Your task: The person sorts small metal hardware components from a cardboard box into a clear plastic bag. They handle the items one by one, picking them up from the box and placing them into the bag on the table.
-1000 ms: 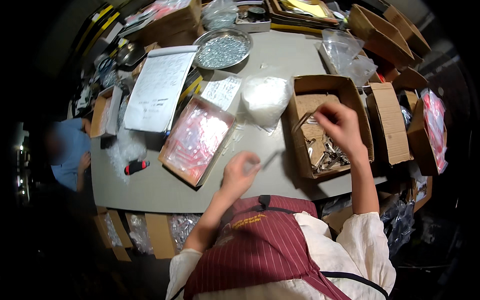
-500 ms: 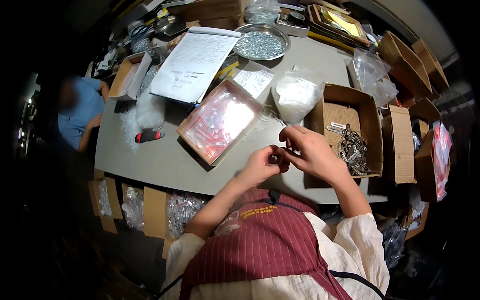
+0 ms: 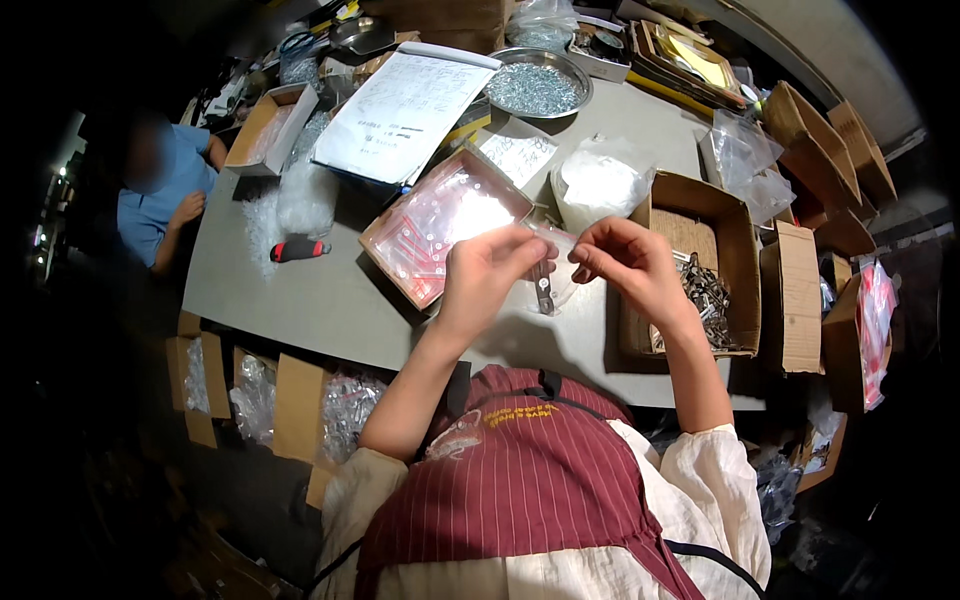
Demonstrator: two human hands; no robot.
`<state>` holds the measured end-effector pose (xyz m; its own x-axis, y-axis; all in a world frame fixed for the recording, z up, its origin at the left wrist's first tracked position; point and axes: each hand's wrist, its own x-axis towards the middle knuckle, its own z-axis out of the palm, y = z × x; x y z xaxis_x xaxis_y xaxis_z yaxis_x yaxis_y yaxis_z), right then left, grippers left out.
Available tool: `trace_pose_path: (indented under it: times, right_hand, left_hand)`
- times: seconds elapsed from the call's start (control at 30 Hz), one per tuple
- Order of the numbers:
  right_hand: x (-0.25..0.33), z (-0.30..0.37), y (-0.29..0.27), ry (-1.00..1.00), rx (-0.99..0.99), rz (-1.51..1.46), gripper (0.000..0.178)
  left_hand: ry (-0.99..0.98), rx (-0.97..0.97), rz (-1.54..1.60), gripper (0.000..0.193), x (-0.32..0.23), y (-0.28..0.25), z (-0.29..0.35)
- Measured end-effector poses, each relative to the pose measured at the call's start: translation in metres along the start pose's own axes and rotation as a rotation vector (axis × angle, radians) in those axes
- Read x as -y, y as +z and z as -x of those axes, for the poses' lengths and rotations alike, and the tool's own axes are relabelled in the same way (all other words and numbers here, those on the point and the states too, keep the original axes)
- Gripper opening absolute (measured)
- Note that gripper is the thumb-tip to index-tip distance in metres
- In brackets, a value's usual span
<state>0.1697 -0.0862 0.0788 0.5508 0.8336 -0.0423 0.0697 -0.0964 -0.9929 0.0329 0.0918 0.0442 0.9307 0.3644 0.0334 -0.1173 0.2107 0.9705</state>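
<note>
Left hand (image 3: 478,280), thumb and fingertips pinched together, holds a clear plastic bag (image 3: 562,286) at the center of the frame, a dark metal strip (image 3: 544,292) hanging upright inside it. Just to its right, the right hand (image 3: 640,268) brings thumb and forefinger close together beside the bag; whether they grip its edge cannot be told.

Behind the left hand, a shallow carton (image 3: 384,268) of red-lined plastic packets (image 3: 425,245) lies at an angle on a gray table (image 3: 330,310). Beside the right forearm, right of center, an open cardboard box (image 3: 700,192) contains a heap of metal pieces (image 3: 708,305). A bulging bag with white contents (image 3: 605,180) sits against the box's left side, near a handwritten paper slip (image 3: 518,150).

Toward the top of the frame, a metal bowl (image 3: 586,92) brims with small shiny parts (image 3: 535,85), right of a handwritten notepad (image 3: 405,120). At left, a red-and-black tool handle (image 3: 300,249) lies near crumpled clear plastic (image 3: 305,195). A co-worker in a blue shirt (image 3: 160,210) appears at the far left, beyond the table's edge.
</note>
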Motion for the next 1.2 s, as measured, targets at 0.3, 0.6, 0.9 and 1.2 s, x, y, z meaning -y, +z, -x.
trace_pose_path:
  times: [0.3,0.6,0.9,1.2]
  right_hand:
    - [-0.008,-0.006,0.023,-0.120,-0.033,0.138,0.019]
    - [-0.033,-0.013,0.094,-0.135,0.378,0.337,0.018]
    - [-0.014,-0.044,0.174,0.002,0.733,0.264,0.017]
    - [-0.062,-0.089,0.196,-0.025,0.703,0.176,0.011]
  left_hand:
    - [0.123,-0.169,-0.456,0.008,-0.007,0.000,0.012]
    - [0.208,-0.288,-0.491,0.004,0.024,-0.041,0.086]
    - [0.150,-0.618,-0.020,0.003,0.030,-0.109,0.167]
    - [0.178,-1.044,-0.028,0.003,0.057,-0.167,0.219]
